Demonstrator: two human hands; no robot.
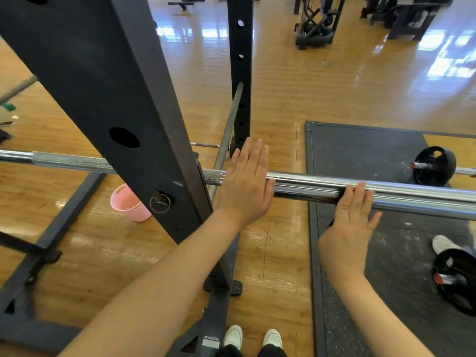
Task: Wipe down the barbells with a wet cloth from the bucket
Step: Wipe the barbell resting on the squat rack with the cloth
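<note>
A chrome barbell [399,194] lies across the black rack, its thick sleeve running out to the right. My left hand [247,184] is flat with straight fingers over the sleeve's inner end, beside the rack upright. My right hand [350,217] is spread open, its fingertips resting on the sleeve further right. Neither hand holds anything, and no cloth is in view. A pink bucket [128,203] stands on the wooden floor behind the upright, to the left of my left arm; its inside is hidden.
The black rack upright [123,104] and its base frame fill the left. A black rubber mat [360,150] lies to the right with a loaded barbell [434,166] and another plate [456,282] on it. My white shoes [252,337] stand below. Gym machines stand far back.
</note>
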